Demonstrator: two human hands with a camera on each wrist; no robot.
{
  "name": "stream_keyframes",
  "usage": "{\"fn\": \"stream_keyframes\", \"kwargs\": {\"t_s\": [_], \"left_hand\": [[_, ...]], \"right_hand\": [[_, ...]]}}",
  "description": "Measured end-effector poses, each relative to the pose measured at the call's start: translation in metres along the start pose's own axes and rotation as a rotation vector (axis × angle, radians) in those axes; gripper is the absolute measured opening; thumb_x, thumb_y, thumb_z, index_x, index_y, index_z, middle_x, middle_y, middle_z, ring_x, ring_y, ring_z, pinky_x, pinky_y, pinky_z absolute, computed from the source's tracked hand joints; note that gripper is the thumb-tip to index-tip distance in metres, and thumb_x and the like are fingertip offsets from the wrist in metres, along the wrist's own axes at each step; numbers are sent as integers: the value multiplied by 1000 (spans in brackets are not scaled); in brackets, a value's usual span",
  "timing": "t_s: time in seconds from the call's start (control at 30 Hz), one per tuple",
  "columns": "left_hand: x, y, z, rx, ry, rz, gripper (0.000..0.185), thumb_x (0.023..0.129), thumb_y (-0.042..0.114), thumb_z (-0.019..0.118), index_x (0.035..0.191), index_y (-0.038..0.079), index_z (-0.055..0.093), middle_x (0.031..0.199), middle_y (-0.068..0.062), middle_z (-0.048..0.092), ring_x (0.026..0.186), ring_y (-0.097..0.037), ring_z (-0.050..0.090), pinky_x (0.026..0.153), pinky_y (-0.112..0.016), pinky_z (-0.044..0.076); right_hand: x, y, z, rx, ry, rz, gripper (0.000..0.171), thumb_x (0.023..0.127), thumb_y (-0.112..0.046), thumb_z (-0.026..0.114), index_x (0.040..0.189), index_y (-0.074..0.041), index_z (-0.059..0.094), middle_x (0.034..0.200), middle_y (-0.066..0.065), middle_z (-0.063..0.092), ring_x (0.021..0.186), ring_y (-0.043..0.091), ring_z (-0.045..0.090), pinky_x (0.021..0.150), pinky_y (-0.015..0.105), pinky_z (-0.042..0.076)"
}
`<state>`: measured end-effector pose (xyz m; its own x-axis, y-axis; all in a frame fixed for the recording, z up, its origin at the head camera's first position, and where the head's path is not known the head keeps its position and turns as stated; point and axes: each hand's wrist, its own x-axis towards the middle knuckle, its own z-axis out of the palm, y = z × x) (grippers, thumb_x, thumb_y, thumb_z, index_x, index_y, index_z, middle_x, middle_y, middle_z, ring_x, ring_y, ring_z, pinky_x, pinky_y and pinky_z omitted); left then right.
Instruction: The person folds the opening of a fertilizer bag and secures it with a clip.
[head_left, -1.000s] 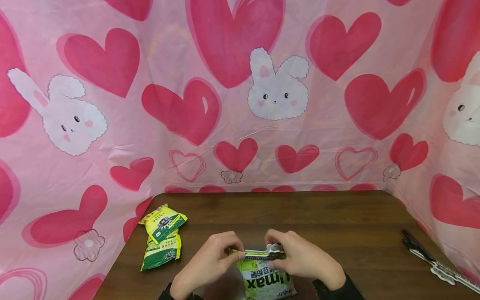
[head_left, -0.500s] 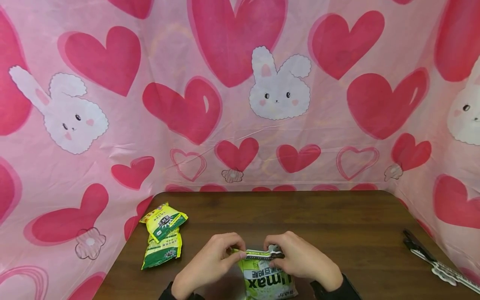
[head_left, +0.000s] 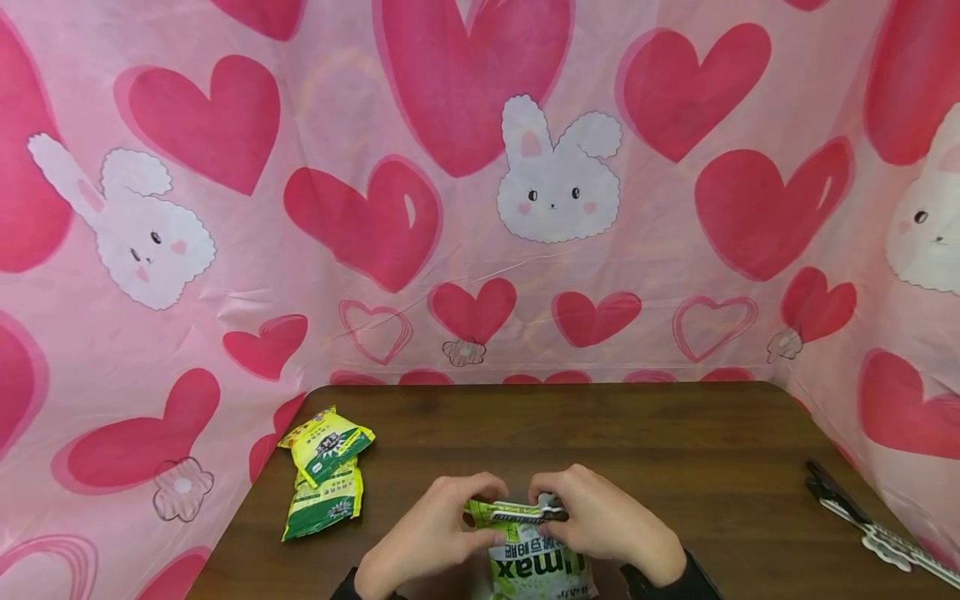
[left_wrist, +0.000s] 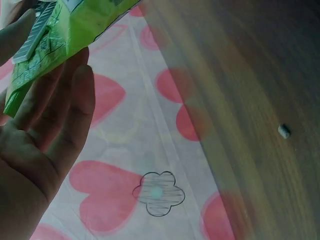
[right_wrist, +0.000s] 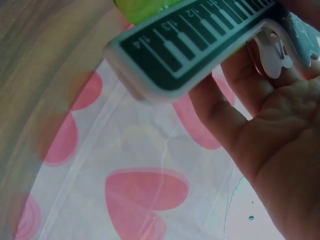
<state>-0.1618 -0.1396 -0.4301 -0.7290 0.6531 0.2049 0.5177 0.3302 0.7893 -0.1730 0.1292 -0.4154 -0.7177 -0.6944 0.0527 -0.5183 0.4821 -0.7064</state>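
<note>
Both hands are at the near table edge: the left hand point(head_left: 427, 533) pinches the folded top of the green bag point(head_left: 536, 567), fingers curled on it, while the right hand point(head_left: 607, 525) grips the dark clip point(head_left: 525, 516) across that fold. Two more packets point(head_left: 324, 475) lie to the left on the table point(head_left: 675, 442), another clip point(head_left: 862, 521) far right.

Three snack bags are in view: one green bag point(head_left: 536, 567) between the fingers, and two yellow-green bags point(head_left: 326, 475) stacked well to the left of the fingers. Two sealing clips show: one clip point(head_left: 525, 515) at the fingers, another clip point(head_left: 870, 525) far to their right. One desk point(head_left: 675, 450) carries them all.
</note>
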Motion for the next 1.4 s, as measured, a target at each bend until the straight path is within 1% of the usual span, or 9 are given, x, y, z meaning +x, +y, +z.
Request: {"fn": "stream_keyframes", "kwargs": {"t_s": [0.33,0.53,0.67,0.77,1.03,1.13,1.27,1.33,1.4], "left_hand": [[2,-3,5,58,-32,-3,23,90,12,86,109,21,75,98,17,70,82,1,64,73,-24,55],[3,0,5,61,-36,-15,18,92,6,83,102,20,77,92,19,70,78,2,62,70,-23,54],[3,2,5,72,-45,-2,19,92,3,81,101,19,78,91,17,70,77,3,61,71,-22,54],[3,4,5,88,-55,21,18,93,3,80,102,19,78,93,15,72,80,3,63,73,-22,54],[3,5,6,47,-97,79,20,96,3,77,107,18,78,99,16,72,89,2,65,78,-23,55],[3,5,5,36,-110,109,23,96,-1,76,108,18,78,101,15,72,91,2,65,80,-23,55],[2,6,5,26,-135,140,28,96,-4,74,110,20,77,105,14,70,96,1,64,84,-24,55],[1,7,5,18,-149,156,29,96,-6,72,110,20,77,107,13,70,99,1,64,86,-24,54],[0,7,4,18,-162,176,30,96,-8,71,108,20,76,109,11,69,101,0,64,88,-25,54]], "right_hand": [[-2,-4,-1,-8,3,-13,23,91,-12,84,98,-26,67,80,-17,59,61,0,46,57,23,42],[-6,-5,-3,39,-12,-44,16,93,-29,84,96,-27,68,80,-18,61,66,-2,50,59,22,45],[-8,-3,-5,137,-62,-73,16,99,-40,76,100,-25,71,80,-17,64,65,-2,50,57,21,44],[-10,-1,-8,207,-100,-84,16,105,-36,67,104,-22,74,83,-14,65,68,-1,51,61,21,44],[-13,3,-16,255,-152,-66,38,115,-31,47,92,-13,72,67,-12,38,58,1,36,60,23,38],[-15,5,-17,279,-159,-57,36,115,-29,46,98,-16,76,65,-12,41,55,2,35,60,23,39],[-15,10,-17,275,-167,-70,23,112,-27,55,112,-18,77,85,-11,65,71,3,57,72,26,51],[-14,14,-15,260,-172,-70,16,108,-25,63,117,-18,75,99,-11,70,85,4,64,79,29,54],[-12,16,-13,247,-186,-62,21,104,-22,70,123,-16,72,111,-12,70,96,7,67,85,32,56]]}}
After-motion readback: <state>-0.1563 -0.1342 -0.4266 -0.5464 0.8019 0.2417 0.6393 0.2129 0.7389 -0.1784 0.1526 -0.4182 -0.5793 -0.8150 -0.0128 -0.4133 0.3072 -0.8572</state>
